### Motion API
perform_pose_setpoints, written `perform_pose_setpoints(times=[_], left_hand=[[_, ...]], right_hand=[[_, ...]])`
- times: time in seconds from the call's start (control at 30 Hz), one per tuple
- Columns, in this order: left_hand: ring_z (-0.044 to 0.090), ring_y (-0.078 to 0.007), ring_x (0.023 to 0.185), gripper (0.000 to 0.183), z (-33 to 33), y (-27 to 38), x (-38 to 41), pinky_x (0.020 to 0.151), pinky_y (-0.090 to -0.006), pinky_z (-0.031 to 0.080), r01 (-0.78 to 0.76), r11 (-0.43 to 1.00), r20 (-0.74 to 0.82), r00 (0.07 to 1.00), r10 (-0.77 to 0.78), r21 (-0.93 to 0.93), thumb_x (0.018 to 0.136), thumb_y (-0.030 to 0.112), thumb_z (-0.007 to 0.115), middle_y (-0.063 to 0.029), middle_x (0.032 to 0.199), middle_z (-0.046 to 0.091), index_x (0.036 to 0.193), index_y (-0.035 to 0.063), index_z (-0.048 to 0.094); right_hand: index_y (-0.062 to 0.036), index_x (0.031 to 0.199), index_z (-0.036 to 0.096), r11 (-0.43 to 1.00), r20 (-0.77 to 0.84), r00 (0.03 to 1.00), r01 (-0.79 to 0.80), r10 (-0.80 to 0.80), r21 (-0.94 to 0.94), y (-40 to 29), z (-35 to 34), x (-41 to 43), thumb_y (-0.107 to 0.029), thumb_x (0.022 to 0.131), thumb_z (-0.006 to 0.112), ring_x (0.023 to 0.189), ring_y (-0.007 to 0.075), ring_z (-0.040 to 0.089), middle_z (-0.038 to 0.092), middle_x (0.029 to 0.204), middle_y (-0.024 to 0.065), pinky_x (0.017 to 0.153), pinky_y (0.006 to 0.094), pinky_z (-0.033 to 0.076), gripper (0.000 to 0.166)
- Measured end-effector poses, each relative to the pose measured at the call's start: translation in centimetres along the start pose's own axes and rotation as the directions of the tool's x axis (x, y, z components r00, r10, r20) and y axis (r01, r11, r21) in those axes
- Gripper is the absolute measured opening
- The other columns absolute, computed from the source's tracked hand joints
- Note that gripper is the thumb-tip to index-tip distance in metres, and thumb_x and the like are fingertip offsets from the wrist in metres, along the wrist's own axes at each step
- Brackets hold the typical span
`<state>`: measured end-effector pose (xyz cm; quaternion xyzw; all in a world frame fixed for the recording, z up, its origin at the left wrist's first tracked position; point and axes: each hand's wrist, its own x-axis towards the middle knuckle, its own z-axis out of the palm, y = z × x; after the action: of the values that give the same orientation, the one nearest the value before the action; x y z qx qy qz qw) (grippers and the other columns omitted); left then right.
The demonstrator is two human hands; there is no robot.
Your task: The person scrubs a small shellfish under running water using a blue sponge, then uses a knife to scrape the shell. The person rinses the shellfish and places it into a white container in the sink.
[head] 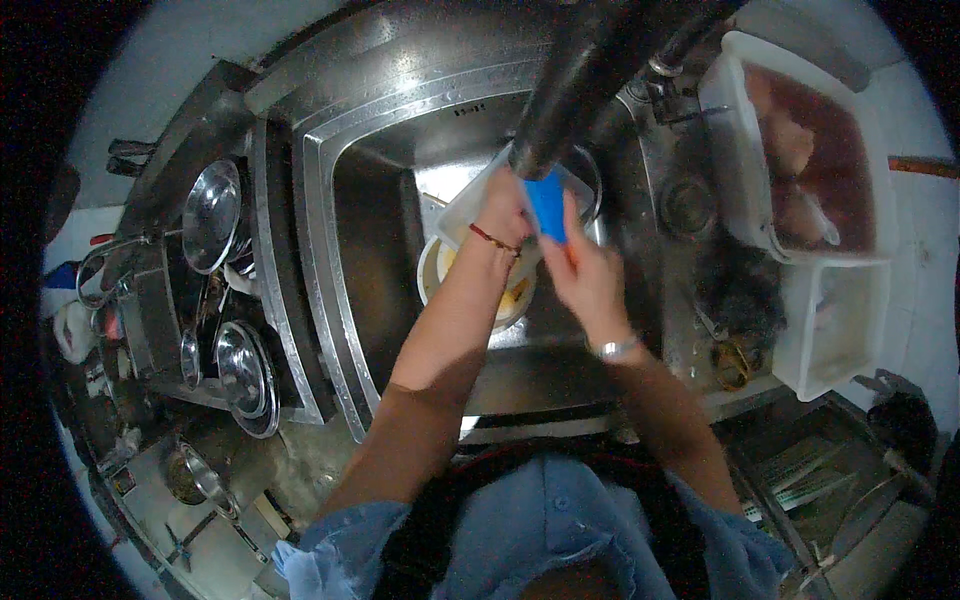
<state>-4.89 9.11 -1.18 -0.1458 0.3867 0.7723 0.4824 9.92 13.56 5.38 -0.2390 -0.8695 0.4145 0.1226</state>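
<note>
Over the steel sink (pixel 375 300), my left hand (pixel 504 202) reaches into or against a translucent plastic container (pixel 459 217); its fingers are partly hidden. Close beside it, my right hand (pixel 585 274) grips a blue object (pixel 546 206) with an orange part, whose exact kind I cannot tell. A dark pipe or spout (pixel 555 112) comes down from above and covers part of the container and the blue object. Beneath my hands, a round pale bowl (pixel 429 274) with yellowish contents rests in the sink. A round rim, perhaps of another vessel, shows behind the container.
On the right, a large white tub (pixel 739 150) holds reddish liquid and pale pieces, with a smaller white bin (pixel 806 337) beside it. Steel bowls (pixel 214 217) and lids (pixel 244 371) stand on the left. The sink's raised rim (pixel 319 225) surrounds my hands.
</note>
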Motion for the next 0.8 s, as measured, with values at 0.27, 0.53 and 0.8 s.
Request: perform_pose_setpoints(times=[0.27,0.53,0.8], left_hand=[[0.058,-0.0154,0.067,0.034,0.8,-0.2,-1.8,0.054,-0.0298,0.048,-0.020,0.993,0.170,0.985,0.001,0.114,0.088,0.040,0.040,-0.0048,0.081,0.061,0.098,0.0112,0.054],[0.055,-0.0210,0.083,0.048,0.8,0.8,-1.8,0.074,-0.0330,0.047,-0.057,0.996,0.346,0.935,0.080,-0.075,0.085,0.045,0.042,-0.0110,0.107,0.055,0.114,0.0073,0.046],[0.057,-0.0185,0.086,0.045,1.9,-0.1,-3.3,0.074,-0.0318,0.047,-0.223,0.960,0.149,0.969,0.199,0.169,0.087,0.045,0.039,-0.0074,0.097,0.058,0.111,0.0071,0.048]], right_hand=[[-0.0131,0.128,0.036,0.910,0.034,0.965,-0.255,0.259,0.326,1.7,0.2,3.4,-0.024,0.084,0.055,0.058,0.0054,0.042,0.049,0.066,-0.0015,0.053,0.0193,0.038,0.050],[-0.0160,0.127,0.039,0.948,0.096,0.986,-0.155,0.133,0.279,0.1,0.6,-1.1,-0.023,0.080,0.058,0.064,0.0110,0.055,0.056,0.068,0.0140,0.062,0.0266,0.044,0.051],[-0.0121,0.124,0.041,0.943,-0.081,0.981,-0.145,0.176,0.298,2.3,1.0,5.2,-0.024,0.082,0.056,0.059,0.0099,0.050,0.056,0.068,0.0147,0.058,0.0252,0.043,0.047]])
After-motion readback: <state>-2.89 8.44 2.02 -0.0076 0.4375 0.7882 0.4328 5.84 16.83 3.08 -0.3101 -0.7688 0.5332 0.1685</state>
